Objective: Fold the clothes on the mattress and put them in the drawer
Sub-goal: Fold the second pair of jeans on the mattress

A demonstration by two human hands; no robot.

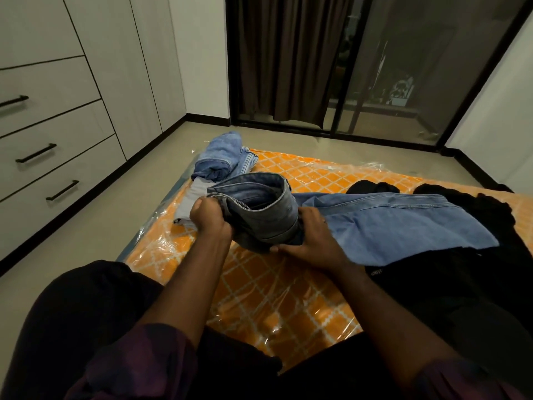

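Above the orange plastic-wrapped mattress [259,287], your left hand [209,219] and right hand [314,241] each gripped the folded grey-blue denim jeans [259,215].

I see a dim indoor view, lit from overhead. Glare streaks the plastic wrap on the mattress [282,295], strongest in the lower middle. The black clothes [467,284] at the right lose all detail in shadow. Wide-angle bending curves the cabinet [57,116] lines at the left edge. The glass door [389,67] at upper right reflects murkily, and my lower corners go soft and dark.
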